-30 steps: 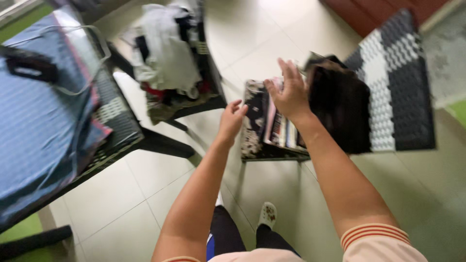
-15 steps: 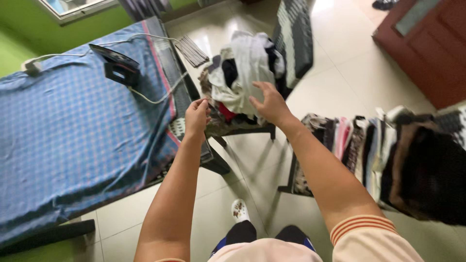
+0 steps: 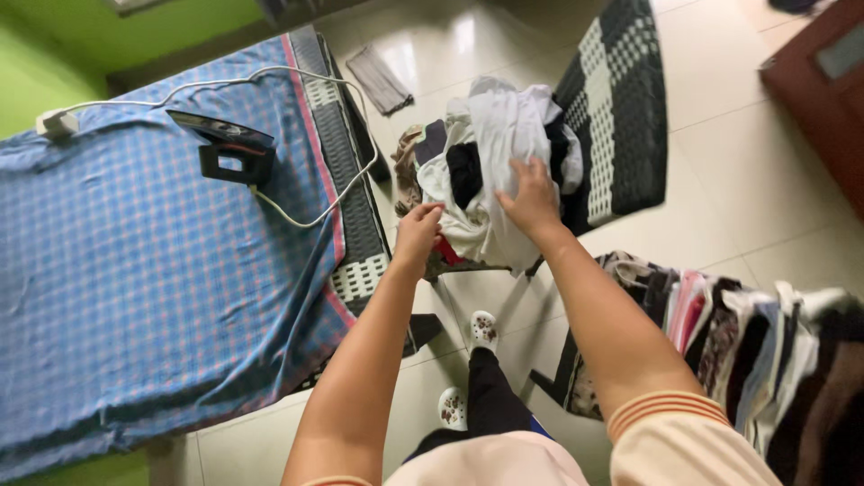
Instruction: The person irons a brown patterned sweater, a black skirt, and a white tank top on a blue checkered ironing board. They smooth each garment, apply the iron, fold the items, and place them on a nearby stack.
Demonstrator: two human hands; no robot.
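A heap of loose clothes point(image 3: 490, 148), white, black and red, lies piled on a small dark stool ahead of me. My left hand point(image 3: 418, 231) closes on the near left edge of the heap, at a white garment over a red one. My right hand point(image 3: 533, 199) presses with spread fingers onto the white garment on the heap's right side. Whether the right hand grips the cloth cannot be told.
A table with a blue checked cloth point(image 3: 135, 261) fills the left; a black iron point(image 3: 225, 148) with a white cord point(image 3: 310, 211) stands on it. A row of folded clothes point(image 3: 729, 333) sits at the right. A black and white mat point(image 3: 616, 99) lies behind the heap.
My view turned from the folded clothes toward the heap. Both hands moved forward and now rest on the heap; the left hand has closed on its edge.
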